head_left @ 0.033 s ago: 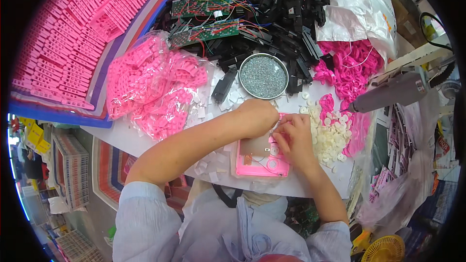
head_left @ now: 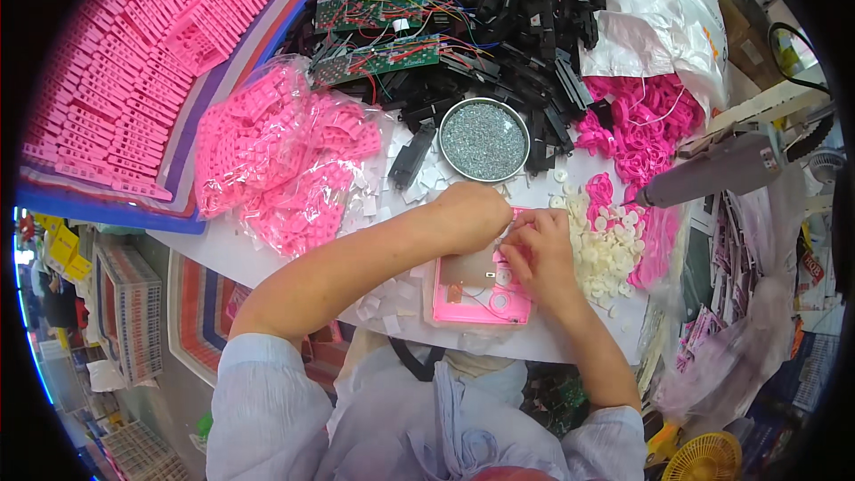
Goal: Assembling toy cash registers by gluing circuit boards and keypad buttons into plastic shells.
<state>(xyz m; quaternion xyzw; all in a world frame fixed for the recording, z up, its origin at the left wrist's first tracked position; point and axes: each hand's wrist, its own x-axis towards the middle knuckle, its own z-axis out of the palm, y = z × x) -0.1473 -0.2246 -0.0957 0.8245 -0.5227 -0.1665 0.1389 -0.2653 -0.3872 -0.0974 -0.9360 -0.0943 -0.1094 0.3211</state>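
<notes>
A flat pink plastic casing [head_left: 465,312] lies before me at the table's front edge, with a grey-brown plate, a thin wire and small round parts inside it. My left hand [head_left: 476,216] reaches across to its far end, fingers curled into a closed grip. Whatever those fingers hold is hidden under the hand. Bent over the casing's upper right side, my right hand [head_left: 541,254] has thumb and fingers drawn together close to the left hand. I cannot make out the small thing between them. Just beyond stands a round tin of tiny metal screws [head_left: 484,141].
White round plastic pieces [head_left: 608,254] heap right of my right hand. A powered screwdriver [head_left: 717,167] juts in from the right. Bagged pink parts [head_left: 285,151], black plastic parts [head_left: 508,18], green circuit boards [head_left: 378,61] and magenta pieces [head_left: 646,120] crowd the far side.
</notes>
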